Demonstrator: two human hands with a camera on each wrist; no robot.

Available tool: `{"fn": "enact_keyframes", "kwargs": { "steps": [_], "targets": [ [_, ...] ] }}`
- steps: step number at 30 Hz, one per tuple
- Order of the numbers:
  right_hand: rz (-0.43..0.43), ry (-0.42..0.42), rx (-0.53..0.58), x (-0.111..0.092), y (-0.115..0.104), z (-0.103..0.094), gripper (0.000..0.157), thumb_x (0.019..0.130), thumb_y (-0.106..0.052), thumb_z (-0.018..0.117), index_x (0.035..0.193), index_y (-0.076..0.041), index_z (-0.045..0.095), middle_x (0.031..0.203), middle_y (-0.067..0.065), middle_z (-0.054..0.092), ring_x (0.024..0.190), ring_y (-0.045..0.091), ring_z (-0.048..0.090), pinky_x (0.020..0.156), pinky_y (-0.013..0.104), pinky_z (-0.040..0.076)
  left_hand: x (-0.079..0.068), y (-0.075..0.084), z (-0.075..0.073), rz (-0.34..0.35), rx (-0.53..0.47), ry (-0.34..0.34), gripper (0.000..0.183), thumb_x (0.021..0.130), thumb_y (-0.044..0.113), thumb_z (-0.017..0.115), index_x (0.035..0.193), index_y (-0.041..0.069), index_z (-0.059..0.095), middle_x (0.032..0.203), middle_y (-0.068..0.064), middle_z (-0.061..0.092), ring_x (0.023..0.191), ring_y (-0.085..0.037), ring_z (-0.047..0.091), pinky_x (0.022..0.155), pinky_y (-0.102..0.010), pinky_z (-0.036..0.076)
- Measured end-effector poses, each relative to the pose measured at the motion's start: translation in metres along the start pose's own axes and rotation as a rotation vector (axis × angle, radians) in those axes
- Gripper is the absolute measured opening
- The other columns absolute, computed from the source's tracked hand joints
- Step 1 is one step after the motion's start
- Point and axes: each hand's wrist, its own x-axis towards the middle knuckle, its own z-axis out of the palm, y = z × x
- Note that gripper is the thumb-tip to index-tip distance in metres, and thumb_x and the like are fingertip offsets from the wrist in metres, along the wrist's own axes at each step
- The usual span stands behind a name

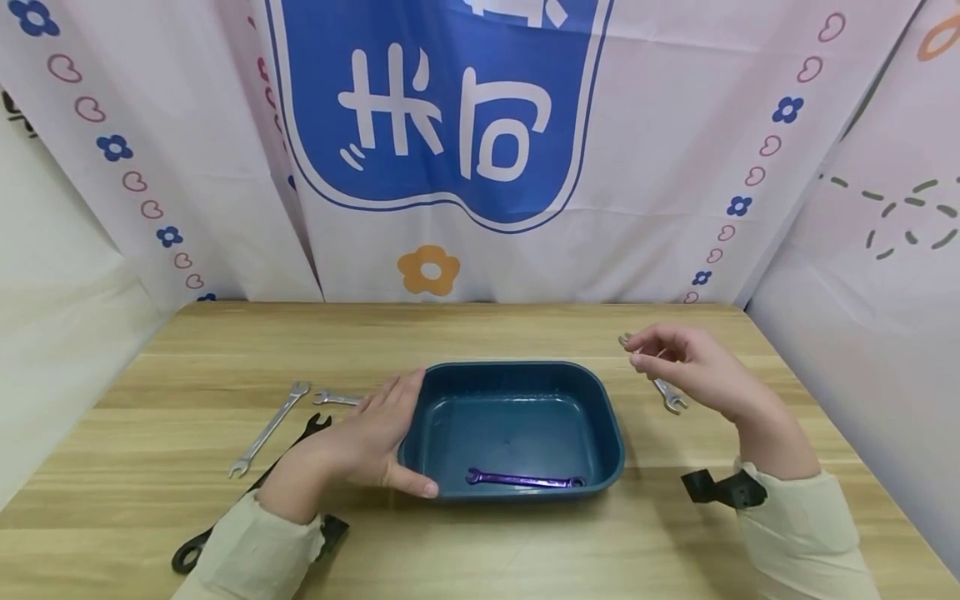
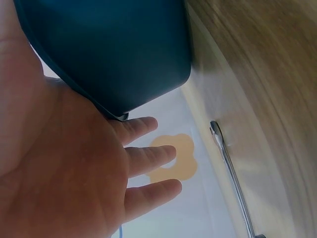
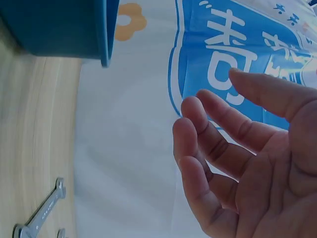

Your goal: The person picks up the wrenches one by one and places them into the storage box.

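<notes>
My left hand (image 1: 378, 433) lies along the left wall of a dark teal plastic bin (image 1: 517, 371), fingers straight, thumb at the front rim. In the left wrist view the palm is right against the bin's side. Inside, a purple combination wrench (image 1: 525, 480) lies along the front wall. My right hand (image 1: 693, 367) hovers over the table right of the bin, its fingers loosely bent and holding nothing. Below it lies a silver wrench (image 1: 663, 390), partly hidden by the hand; the right wrist view shows a wrench (image 3: 43, 210) and another metal end (image 3: 61, 233).
Left of the bin are a silver open-end wrench (image 1: 270, 429), a shorter silver wrench (image 1: 337, 399) partly behind my left hand, and a long black wrench (image 1: 187, 552) partly under my forearm. A printed cloth (image 1: 510, 267) hangs behind the wooden table (image 1: 480, 329).
</notes>
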Motion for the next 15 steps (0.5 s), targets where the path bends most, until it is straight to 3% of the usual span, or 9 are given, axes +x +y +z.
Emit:
{"fn": "enact_keyframes", "kwargs": {
  "steps": [8,15],
  "targets": [
    [0.071,0.016,0.028,0.004,0.010,-0.004,0.026,0.099,-0.019,0.061,0.116,0.000,0.065,0.089,0.005,0.065,0.076,0.011,0.060,0.071,0.024,0.050,-0.001,0.000,-0.001,0.008,-0.006,-0.003,0.145,0.063,0.071,0.080,0.159,0.010,-0.009,0.168,-0.017,-0.002,0.154,-0.042,-0.003,0.118,-0.069,0.006],
    [0.141,0.014,-0.010,0.011,0.027,-0.003,0.032,0.099,-0.021,0.061,0.120,0.002,0.062,0.095,0.007,0.068,0.083,0.017,0.062,0.075,0.030,0.050,-0.003,-0.001,0.000,0.005,-0.017,0.010,0.145,0.062,0.071,0.080,0.159,0.011,-0.009,0.168,-0.017,0.000,0.154,-0.042,-0.002,0.118,-0.069,0.007]
  ]
}}
